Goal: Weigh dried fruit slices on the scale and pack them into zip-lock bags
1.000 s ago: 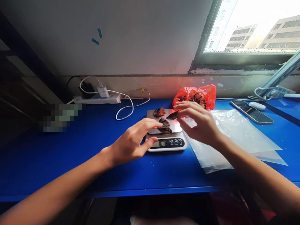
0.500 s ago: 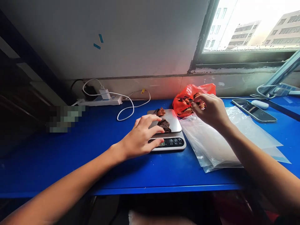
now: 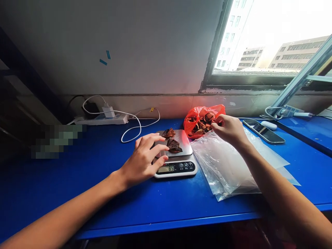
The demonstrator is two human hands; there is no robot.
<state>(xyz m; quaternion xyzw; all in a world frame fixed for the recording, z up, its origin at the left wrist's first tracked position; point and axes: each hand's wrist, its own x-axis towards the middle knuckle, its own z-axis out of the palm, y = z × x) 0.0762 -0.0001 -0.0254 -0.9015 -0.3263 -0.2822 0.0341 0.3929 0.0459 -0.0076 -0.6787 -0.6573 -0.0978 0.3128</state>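
A kitchen scale (image 3: 187, 169) with a steel top stands on the blue table. Its display (image 3: 166, 168) appears to read 8.5. Two dark pieces of dried peel lie on the plate: a larger piece (image 3: 174, 145) in front and a smaller one (image 3: 169, 132) behind. My left hand (image 3: 145, 158) hovers at the scale's left side, fingers apart, with nothing in it. Behind the scale, a red plastic bag (image 3: 190, 119) gapes open, full of brown dried peel (image 3: 201, 126). At the bag's right edge, my right hand (image 3: 229, 128) has thumb and fingers pinched together; whatever they hold is hidden.
Clear plastic bags (image 3: 230, 169) lie flat to the right of the scale. Beyond them are a phone (image 3: 264, 131) and a white mouse-like object (image 3: 269, 125). A power strip (image 3: 101, 119) with a white cable (image 3: 139, 121) runs along the wall at left.
My right hand has drawn back from over the bag's contents to its right edge. The left hand has moved slightly off the display, uncovering the reading. The whole view has shifted.
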